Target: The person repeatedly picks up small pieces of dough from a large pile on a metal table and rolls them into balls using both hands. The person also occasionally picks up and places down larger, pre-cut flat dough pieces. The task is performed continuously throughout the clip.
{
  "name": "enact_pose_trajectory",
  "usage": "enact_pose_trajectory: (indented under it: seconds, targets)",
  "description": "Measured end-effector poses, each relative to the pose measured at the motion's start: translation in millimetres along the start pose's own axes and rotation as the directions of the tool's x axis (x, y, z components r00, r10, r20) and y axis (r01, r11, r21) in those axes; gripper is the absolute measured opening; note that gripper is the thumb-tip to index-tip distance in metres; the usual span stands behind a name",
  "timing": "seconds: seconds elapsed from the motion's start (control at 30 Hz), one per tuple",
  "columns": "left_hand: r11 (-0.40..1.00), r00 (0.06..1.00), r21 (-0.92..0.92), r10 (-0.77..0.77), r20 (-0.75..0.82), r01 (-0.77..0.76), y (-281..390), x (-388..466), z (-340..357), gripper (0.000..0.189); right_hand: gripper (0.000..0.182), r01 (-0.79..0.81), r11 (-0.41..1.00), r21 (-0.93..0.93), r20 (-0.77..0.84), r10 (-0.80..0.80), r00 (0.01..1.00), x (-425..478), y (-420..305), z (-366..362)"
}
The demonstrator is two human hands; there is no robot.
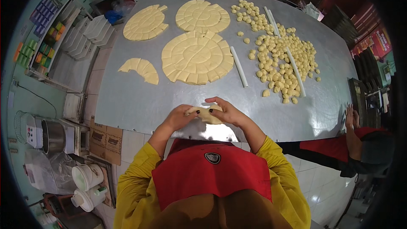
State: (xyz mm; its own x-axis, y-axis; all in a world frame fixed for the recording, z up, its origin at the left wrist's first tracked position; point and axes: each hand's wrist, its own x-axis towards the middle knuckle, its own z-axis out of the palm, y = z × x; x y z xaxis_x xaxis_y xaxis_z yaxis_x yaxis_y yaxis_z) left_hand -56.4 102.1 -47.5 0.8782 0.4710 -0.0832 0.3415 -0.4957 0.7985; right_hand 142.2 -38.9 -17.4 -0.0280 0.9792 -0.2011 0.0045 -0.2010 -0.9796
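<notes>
Between my left hand (181,116) and my right hand (227,113) a piece of dough (208,116) is held near the table's front edge. Both thumbs press on its top, and its underside is hidden. Beyond my hands lies a large flat dough round (197,58), cut into rings of small pieces. Two more cut rounds, one at the back middle (202,16) and one at the back left (144,23), lie behind it. A curved strip of cut dough (141,68) lies to the left. On the right, many small dough balls (279,60) are heaped loosely.
A white rod (239,66) lies right of the large round; another (295,71) rests among the balls. The metal table (127,108) ends just before my body. A co-worker's hands (351,116) are at its right end. Lidded buckets (87,178) stand at lower left.
</notes>
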Motion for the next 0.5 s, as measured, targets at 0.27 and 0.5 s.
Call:
enact_pose_trajectory:
  seconds: [0.27, 0.5]
  targets:
    - [0.618, 0.964, -0.758, -0.001, 0.265, 0.209, 32, -1, 30, 0.019, 0.051, -0.074, 0.985, -0.157, 0.126, 0.095, 0.987, -9, -35, -19]
    - [0.631, 0.892, -0.770, -0.399, -0.210, 0.101, -11, -8, 5, 0.021, 0.036, -0.219, 0.976, -0.023, 0.106, 0.220, 0.970, -35, -21, -66]
